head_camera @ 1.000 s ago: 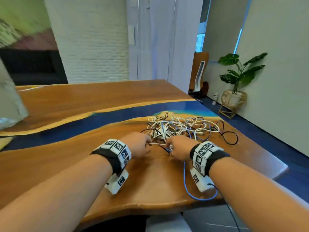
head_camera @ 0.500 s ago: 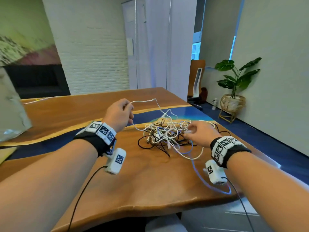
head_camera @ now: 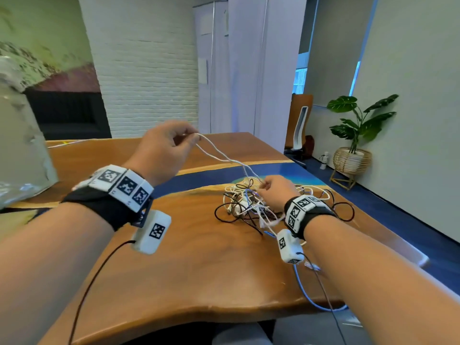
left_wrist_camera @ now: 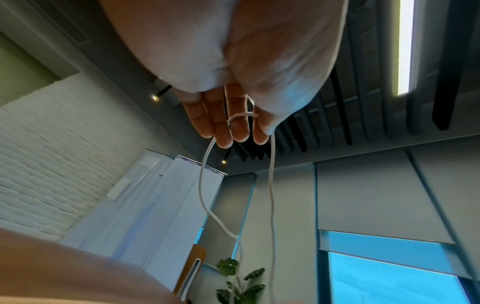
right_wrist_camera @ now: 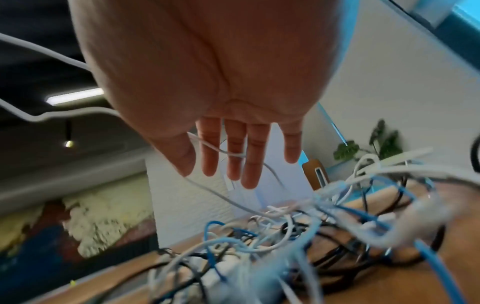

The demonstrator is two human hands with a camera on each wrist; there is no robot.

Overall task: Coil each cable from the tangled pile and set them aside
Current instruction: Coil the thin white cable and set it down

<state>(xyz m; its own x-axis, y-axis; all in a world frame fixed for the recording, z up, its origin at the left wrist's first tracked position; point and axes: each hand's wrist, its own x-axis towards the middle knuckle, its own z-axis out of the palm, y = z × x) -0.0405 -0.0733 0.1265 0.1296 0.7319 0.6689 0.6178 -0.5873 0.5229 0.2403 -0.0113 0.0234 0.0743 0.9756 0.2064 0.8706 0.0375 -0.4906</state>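
A tangled pile of white, black and blue cables [head_camera: 246,205] lies on the wooden table [head_camera: 199,270], right of centre. My left hand [head_camera: 191,136] is raised above the table and pinches a thin white cable [head_camera: 219,155]. In the left wrist view that white cable [left_wrist_camera: 271,185] loops round a finger of the left hand [left_wrist_camera: 239,131], and two strands hang down. The strands slope down to my right hand [head_camera: 263,186], low over the top of the pile. In the right wrist view the white cable [right_wrist_camera: 231,153] threads between the fingers of my right hand [right_wrist_camera: 221,164], with the pile [right_wrist_camera: 272,236] just below.
A blue cable [head_camera: 306,295] trails from the pile over the table's near edge. A black loop [head_camera: 348,210] lies right of the pile. A crumpled translucent bag [head_camera: 20,145] stands at far left. A potted plant [head_camera: 358,125] is on the floor beyond the table's right side.
My left hand has risen from the pile, drawing the white cable up and nearly straight. My right hand has shifted left onto that cable at the top of the pile.
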